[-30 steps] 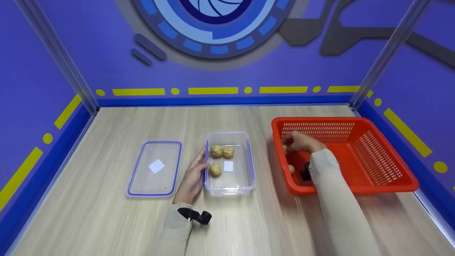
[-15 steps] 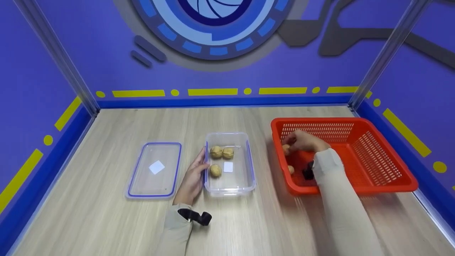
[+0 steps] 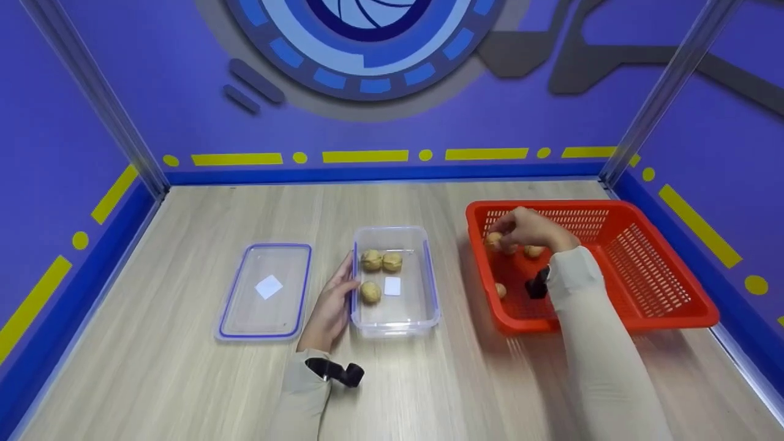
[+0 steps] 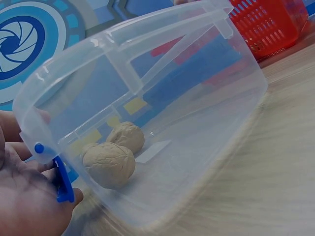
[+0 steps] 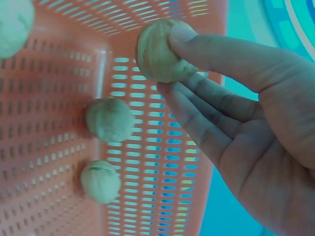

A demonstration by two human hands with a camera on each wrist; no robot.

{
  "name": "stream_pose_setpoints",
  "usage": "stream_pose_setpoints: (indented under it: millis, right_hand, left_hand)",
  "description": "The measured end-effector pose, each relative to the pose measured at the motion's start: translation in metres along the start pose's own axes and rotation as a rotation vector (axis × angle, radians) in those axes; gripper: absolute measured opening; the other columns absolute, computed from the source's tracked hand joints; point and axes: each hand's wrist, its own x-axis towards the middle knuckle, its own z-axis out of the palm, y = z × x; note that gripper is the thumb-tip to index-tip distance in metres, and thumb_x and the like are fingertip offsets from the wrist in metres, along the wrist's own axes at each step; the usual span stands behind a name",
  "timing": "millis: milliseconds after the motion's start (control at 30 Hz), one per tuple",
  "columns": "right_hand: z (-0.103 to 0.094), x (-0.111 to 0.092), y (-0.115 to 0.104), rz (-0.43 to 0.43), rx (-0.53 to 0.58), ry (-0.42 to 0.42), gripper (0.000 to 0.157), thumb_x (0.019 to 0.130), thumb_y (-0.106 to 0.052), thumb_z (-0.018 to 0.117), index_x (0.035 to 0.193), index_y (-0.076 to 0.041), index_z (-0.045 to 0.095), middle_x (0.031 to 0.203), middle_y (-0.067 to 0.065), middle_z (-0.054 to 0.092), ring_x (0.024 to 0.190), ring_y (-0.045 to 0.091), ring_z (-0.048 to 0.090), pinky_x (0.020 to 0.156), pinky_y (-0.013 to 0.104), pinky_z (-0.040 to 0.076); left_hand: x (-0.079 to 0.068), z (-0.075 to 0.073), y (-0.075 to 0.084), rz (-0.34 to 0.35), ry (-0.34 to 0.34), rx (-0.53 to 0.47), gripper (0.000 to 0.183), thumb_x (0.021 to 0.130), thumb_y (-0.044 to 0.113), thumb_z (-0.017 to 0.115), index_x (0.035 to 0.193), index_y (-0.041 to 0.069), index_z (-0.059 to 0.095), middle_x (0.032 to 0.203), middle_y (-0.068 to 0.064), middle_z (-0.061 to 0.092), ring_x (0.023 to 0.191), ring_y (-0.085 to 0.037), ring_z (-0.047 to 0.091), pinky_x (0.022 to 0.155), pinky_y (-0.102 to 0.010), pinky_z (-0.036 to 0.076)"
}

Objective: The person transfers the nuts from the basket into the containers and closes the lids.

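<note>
My left hand (image 3: 332, 306) holds the left side of a clear plastic food container (image 3: 416, 306), its thumb at the rim. In the left wrist view a blue latch (image 4: 64, 179) lies against that hand. Inside the container sit three walnuts (image 3: 370, 292), two side by side towards the back. Over at the red basket (image 3: 667, 323), my right hand (image 3: 530, 229) pinches a walnut (image 5: 160, 51) between thumb and fingertips, near the left wall. Several other walnuts (image 5: 109, 119) lie on the basket floor below, one of them (image 3: 500, 290) close to the front left corner.
A clear lid (image 3: 251, 312) with a blue seal lies flat on the wooden table (image 3: 184, 392), left of my left hand. Blue printed walls (image 3: 392, 135) stand behind and at both sides. The basket sits near the right wall.
My right hand has shifted a little back and right, bringing the pinched walnut up along the basket's left wall. Another walnut now shows beside the hand. My left hand and the container stay put.
</note>
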Motion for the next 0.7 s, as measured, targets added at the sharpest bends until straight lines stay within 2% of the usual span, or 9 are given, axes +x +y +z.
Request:
stream_pose_setpoints:
  millis: [167, 333, 500, 700]
  right_hand:
    - [-0.007, -0.002, -0.007, -0.019, -0.006, 0.019, 0.034, 0.086, -0.003, 0.065, 0.12, -0.002, 0.066, 0.113, 0.016, 0.068, 0.094, 0.023, 0.061, 0.086, 0.04, 0.055]
    - [-0.014, -0.003, -0.016, -0.017, -0.012, 0.041, 0.033, 0.088, -0.006, 0.064, 0.121, -0.003, 0.065, 0.114, 0.015, 0.069, 0.1, 0.025, 0.062, 0.089, 0.042, 0.054]
    - [-0.018, -0.004, -0.026, -0.06, -0.02, 0.078, 0.032, 0.088, -0.012, 0.068, 0.119, -0.003, 0.066, 0.11, 0.014, 0.07, 0.097, 0.025, 0.063, 0.086, 0.041, 0.055]
    - [-0.017, -0.002, -0.038, -0.128, -0.025, 0.11, 0.033, 0.086, -0.014, 0.071, 0.117, -0.003, 0.067, 0.11, 0.015, 0.07, 0.099, 0.027, 0.064, 0.09, 0.045, 0.054]
  left_hand:
    - [-0.001, 0.001, 0.0, -0.002, 0.006, -0.01, 0.066, 0.093, -0.004, 0.041, 0.153, 0.009, 0.017, 0.163, -0.009, 0.003, 0.15, -0.026, -0.002, 0.123, -0.039, -0.002]
    - [0.0, 0.001, 0.0, -0.002, 0.002, -0.013, 0.067, 0.093, -0.004, 0.041, 0.153, 0.009, 0.017, 0.163, -0.008, 0.002, 0.15, -0.026, -0.003, 0.123, -0.039, -0.003]
    - [0.0, 0.001, 0.0, -0.001, -0.006, -0.019, 0.067, 0.093, -0.004, 0.041, 0.153, 0.009, 0.016, 0.163, -0.008, 0.002, 0.15, -0.025, -0.003, 0.123, -0.039, -0.003]
    - [0.0, 0.001, 0.0, 0.005, -0.002, -0.011, 0.067, 0.093, -0.005, 0.041, 0.153, 0.008, 0.015, 0.163, -0.009, 0.001, 0.15, -0.026, -0.003, 0.123, -0.039, -0.003]
